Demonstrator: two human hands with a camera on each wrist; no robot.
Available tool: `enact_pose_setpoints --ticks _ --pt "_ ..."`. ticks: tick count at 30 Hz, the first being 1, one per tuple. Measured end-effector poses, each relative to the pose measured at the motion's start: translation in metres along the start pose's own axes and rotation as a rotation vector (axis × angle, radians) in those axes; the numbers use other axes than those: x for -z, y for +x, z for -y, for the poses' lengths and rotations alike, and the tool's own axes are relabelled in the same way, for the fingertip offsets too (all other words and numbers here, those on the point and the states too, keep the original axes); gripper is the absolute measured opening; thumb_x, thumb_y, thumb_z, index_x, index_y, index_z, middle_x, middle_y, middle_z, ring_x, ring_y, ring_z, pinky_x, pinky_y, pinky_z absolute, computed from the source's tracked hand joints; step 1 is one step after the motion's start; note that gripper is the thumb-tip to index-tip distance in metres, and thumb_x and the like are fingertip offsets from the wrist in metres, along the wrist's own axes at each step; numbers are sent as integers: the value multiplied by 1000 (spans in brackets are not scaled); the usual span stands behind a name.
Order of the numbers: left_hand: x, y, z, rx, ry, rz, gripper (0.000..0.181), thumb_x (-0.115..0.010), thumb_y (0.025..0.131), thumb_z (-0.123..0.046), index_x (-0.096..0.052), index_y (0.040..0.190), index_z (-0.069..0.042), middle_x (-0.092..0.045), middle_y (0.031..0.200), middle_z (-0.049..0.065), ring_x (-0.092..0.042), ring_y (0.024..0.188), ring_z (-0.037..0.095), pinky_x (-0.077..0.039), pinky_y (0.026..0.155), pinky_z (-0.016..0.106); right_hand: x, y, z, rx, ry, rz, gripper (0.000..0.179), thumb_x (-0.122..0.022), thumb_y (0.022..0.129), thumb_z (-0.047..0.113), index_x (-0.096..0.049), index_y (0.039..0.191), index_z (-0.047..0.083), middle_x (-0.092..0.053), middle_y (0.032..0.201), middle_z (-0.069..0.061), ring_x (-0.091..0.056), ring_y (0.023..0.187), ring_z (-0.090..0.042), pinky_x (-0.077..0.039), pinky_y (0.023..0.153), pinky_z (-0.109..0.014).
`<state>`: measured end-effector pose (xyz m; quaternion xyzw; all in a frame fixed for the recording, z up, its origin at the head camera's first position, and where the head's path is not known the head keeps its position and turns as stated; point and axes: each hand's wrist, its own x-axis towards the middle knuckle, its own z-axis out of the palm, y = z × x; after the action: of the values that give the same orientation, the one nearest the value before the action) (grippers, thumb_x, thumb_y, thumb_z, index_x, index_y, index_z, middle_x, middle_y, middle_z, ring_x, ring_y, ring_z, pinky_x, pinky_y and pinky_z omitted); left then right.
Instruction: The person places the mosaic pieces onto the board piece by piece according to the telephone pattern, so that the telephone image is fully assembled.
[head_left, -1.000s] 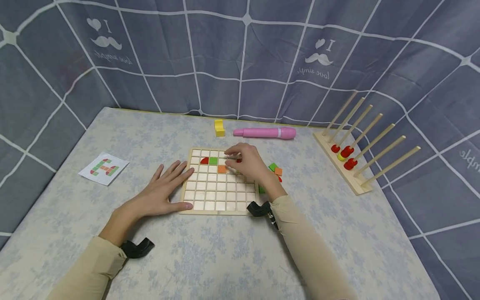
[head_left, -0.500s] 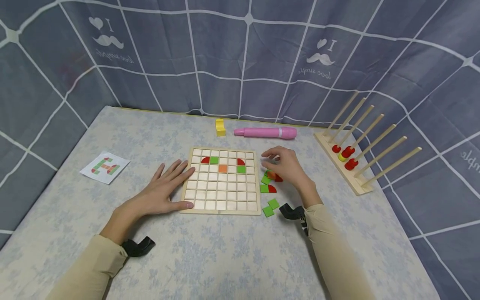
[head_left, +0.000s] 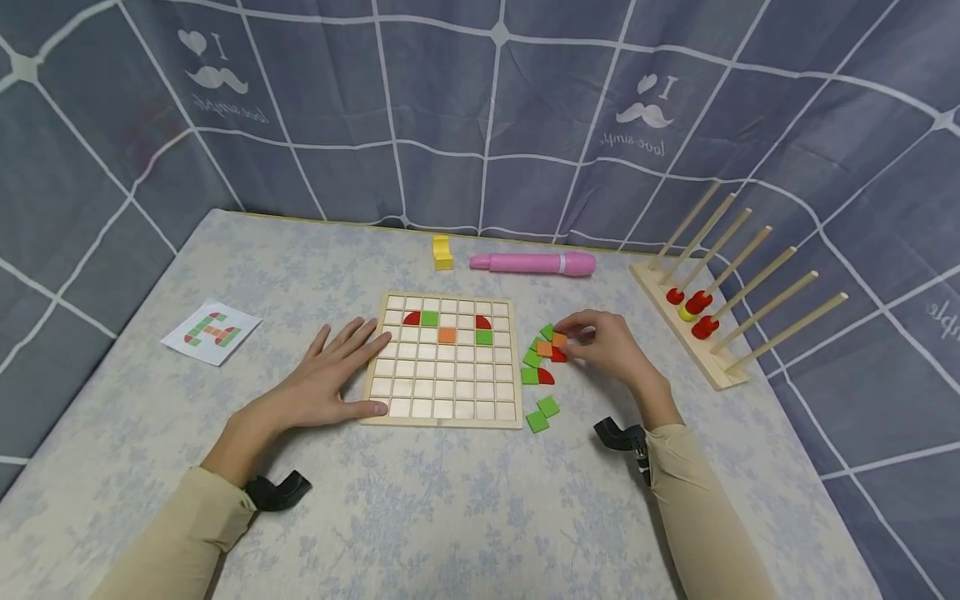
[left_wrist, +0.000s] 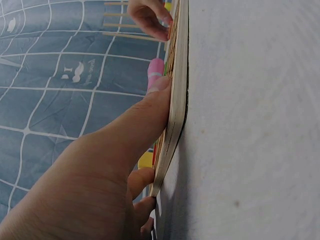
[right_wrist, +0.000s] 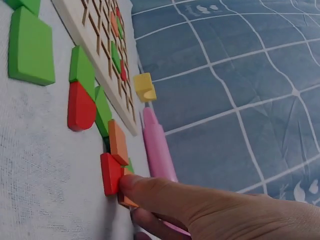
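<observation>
A square wooden board (head_left: 442, 392) with a grid of shallow cells lies flat on the surface (head_left: 420, 517). Five of its cells hold tiles: in the second row from the far edge, a red rounded tile (head_left: 412, 318), a green square (head_left: 430, 318) beside it and, farther right, another red rounded tile (head_left: 483, 322); in the third row, an orange square (head_left: 447, 335) and a second green square (head_left: 484, 337).

The left hand (head_left: 322, 383) rests along the board's left edge, its fingers spread and straight. Just right of the board, the fingers of the right hand (head_left: 606, 340) pinch a loose orange tile (head_left: 559, 340) among other green, red and orange tiles.

On the peg rack (head_left: 711, 360), red rings and one yellow ring sit low on the pegs.

Only the head view shows the printed card (head_left: 212, 333) and the whole rack. The left wrist view gives the board's side edge, with the thumb over it. The right wrist view reveals the tiles' thickness and the curved notch in the yellow block (head_left: 442, 254), near the pink wand-shaped object (head_left: 536, 264).
</observation>
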<state>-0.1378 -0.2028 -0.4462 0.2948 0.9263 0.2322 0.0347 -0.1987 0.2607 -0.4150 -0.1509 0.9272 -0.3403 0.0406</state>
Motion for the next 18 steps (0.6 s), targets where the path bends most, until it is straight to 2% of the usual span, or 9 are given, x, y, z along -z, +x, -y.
enact_pose_setpoints --ticks 6,10,15,18 --pt "0 0 -1 1 -7 1 103 -76 90 -60 -27 169 -15 -16 176 17 -8 164 42 1 127 69 1 0 0 -4 -3 10 23 -82 92 10 -80 115 6 -78 112 -12 -72 105 -28 -60 98 -49" --pt "0 1 0 2 -5 -1 103 -75 90 -60 -27 169 -15 -16 176 17 -8 164 42 2 127 69 2 0 -3 1 17 3 20 -83 93 12 -80 112 8 -78 105 -9 -71 97 -24 -61 94 -45" --pt "-1 2 1 0 -6 4 103 -75 90 -61 -27 169 -16 -16 176 17 -8 164 42 1 127 70 5 2 -2 39 86 19 16 -82 94 14 -80 110 11 -77 99 -5 -70 91 -19 -60 89 -37" --pt "-1 1 0 4 -4 6 103 -75 90 -61 -27 169 -16 -17 176 17 -8 164 42 1 127 70 5 6 6 69 150 25 17 -81 94 14 -80 111 9 -78 101 -7 -71 93 -20 -60 89 -36"
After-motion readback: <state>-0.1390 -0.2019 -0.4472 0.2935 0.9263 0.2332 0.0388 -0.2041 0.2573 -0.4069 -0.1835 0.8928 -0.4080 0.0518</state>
